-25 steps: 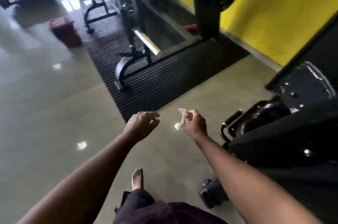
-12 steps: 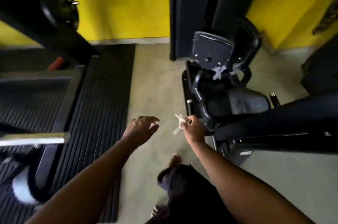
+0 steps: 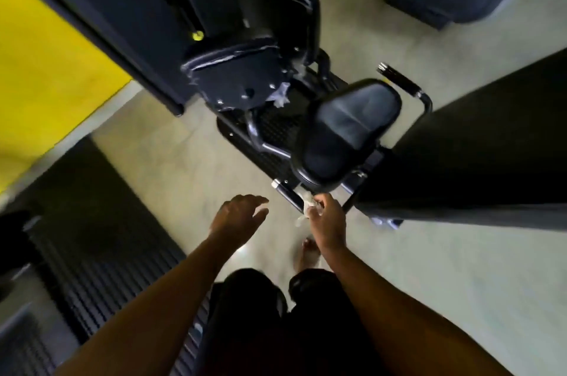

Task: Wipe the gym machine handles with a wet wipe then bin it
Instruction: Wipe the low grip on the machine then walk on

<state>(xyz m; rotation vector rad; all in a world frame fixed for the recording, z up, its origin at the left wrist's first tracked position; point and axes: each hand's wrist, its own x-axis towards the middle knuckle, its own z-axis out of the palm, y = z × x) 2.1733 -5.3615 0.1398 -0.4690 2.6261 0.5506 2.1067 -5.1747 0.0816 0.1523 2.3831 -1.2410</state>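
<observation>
At the bottom centre of the frame, both bare forearms are reaching up the picture over the floor (image 3: 171, 167). The left hand (image 3: 237, 217) is hovering just left of centre with its fingers loosely spread, holding nothing. It is lying apart from the machine, below and left of the nearest grip.

The right hand (image 3: 326, 219), just right of centre, is pinching a crumpled wet wipe (image 3: 307, 205) between thumb and fingertips. A tail of the wipe is dangling down along the hand's left edge. The wipe is sitting right at the near handle (image 3: 287, 194) and seems to be touching its lower-right end, though blur is making actual contact hard to confirm.

That handle is what the next move is turning on. Its long axis is running diagonally from a chrome cap at the upper left down to the frame joint at the lower right. The uncovered length of grip is therefore lying up and to the left of the wipe. A wiping stroke is probably calling for the right hand, clearly the nearer one, to slide along that diagonal towards the cap.

Beyond it, the seat (image 3: 346, 130) is filling the centre. The far handle (image 3: 400, 80) is sticking out on the seat's other side, towards the upper right, well apart from both hands.
</observation>
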